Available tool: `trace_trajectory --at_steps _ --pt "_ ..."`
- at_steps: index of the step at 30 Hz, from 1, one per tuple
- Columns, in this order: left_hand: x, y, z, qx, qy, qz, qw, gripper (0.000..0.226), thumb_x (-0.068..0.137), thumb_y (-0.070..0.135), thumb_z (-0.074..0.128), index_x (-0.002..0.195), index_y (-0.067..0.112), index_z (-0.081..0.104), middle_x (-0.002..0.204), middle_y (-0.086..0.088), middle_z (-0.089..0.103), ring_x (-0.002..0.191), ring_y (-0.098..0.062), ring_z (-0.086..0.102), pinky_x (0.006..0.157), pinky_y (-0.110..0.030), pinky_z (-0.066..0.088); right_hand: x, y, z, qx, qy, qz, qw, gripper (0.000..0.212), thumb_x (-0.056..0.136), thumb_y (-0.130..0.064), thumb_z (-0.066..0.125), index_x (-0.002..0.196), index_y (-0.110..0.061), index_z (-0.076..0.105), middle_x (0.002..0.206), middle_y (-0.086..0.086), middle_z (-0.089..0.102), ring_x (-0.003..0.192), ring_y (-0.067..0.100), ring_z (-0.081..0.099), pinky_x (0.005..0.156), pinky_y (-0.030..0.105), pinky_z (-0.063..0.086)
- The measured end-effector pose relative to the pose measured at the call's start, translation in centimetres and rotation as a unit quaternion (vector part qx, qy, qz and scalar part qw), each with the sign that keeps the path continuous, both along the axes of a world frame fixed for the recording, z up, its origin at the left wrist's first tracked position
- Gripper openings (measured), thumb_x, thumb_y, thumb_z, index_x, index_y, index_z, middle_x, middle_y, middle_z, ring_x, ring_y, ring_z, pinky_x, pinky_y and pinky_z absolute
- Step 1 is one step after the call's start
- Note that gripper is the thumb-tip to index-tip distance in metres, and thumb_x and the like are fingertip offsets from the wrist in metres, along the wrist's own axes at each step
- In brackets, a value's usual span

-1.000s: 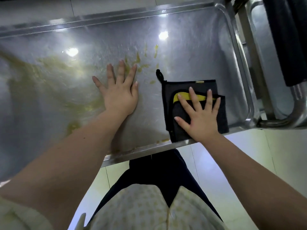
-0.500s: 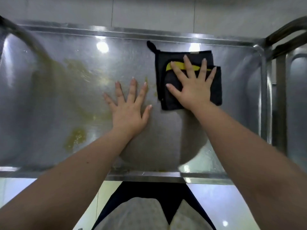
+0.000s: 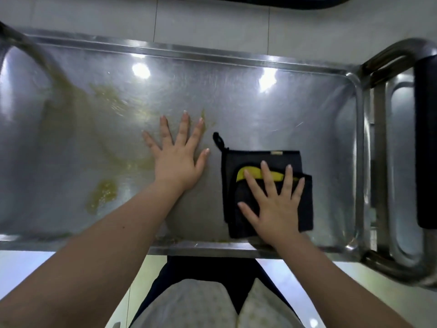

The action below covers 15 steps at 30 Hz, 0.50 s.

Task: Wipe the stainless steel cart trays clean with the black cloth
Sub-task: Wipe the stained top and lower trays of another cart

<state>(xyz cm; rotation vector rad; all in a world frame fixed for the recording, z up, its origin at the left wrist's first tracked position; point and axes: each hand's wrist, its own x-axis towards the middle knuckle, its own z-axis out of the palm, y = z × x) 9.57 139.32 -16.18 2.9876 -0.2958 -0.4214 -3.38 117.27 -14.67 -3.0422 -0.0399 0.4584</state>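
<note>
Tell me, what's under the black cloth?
The black cloth lies flat on the steel tray. The right hand presses on top. Any stains beneath are covered from view.

A folded black cloth (image 3: 267, 176) (yellow trim, hanging loop) lies flat on the right of the steel tray (image 3: 236, 95), whose left is smeared yellowish-green.

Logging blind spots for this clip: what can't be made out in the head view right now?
- Head view: the part of the tray beneath the black cloth and the right hand is covered, so any residue there is unseen.
- Head view: the yellowish smear is motion-blurred at its left extent and cut off by the frame edge.
- Head view: the cloth's label is too small to read.
- Head view: the dark object at the cart's right end is cut off by the right edge.
</note>
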Motion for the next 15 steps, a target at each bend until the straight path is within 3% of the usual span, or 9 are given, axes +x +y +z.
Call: trace_trajectory --at_steps 4,9,12,15 --pt "-0.3 0.0 -0.1 0.004 -0.006 0.005 1.0 0.067 0.096 0.066 0.011 0.152 0.042 -0.017 0.163 0.006 -0.019 0.146 -0.04 -0.022 0.107 -0.075 -0.005 0.0 -0.1 0.1 0.003 -0.001 0.025 1.0 0.07 0.088 -0.074 0.03 0.152 -0.046 0.024 0.164 -0.001 0.017 0.144 0.053 0.011 0.108 0.075 0.008" --pt "-0.1 -0.2 0.0 0.003 -0.005 0.003 1.0 0.067 0.097 0.065 0.013 0.152 0.042 -0.017 0.163 0.006 -0.018 0.147 -0.04 -0.021 0.108 -0.075 -0.006 14.3 -1.2 -0.3 -0.019 -0.005 -0.044 0.999 0.071 0.085 -0.08 0.013 0.149 -0.055 -0.004 0.165 -0.009 -0.007 0.146 0.047 -0.01 0.111 0.071 -0.005" --pt "0.0 -0.1 -0.1 -0.001 -0.008 0.006 1.0 0.068 0.097 0.065 0.014 0.153 0.042 -0.015 0.164 0.006 -0.016 0.147 -0.04 -0.02 0.108 -0.075 -0.007 20.9 -0.7 -0.2 -0.024 0.006 -0.064 0.998 0.07 0.087 -0.08 0.014 0.15 -0.054 -0.006 0.164 -0.01 -0.012 0.145 0.047 -0.015 0.111 0.071 -0.009" --pt "0.0 -0.1 -0.1 0.001 -0.007 0.008 1.0 0.068 0.097 0.066 0.014 0.153 0.042 -0.015 0.164 0.007 -0.017 0.147 -0.039 -0.021 0.108 -0.074 -0.008 22.3 -0.2 -0.1 -0.023 0.008 -0.067 0.997 0.07 0.088 -0.079 0.013 0.15 -0.052 -0.004 0.164 -0.01 -0.01 0.146 0.047 -0.014 0.111 0.07 -0.008"
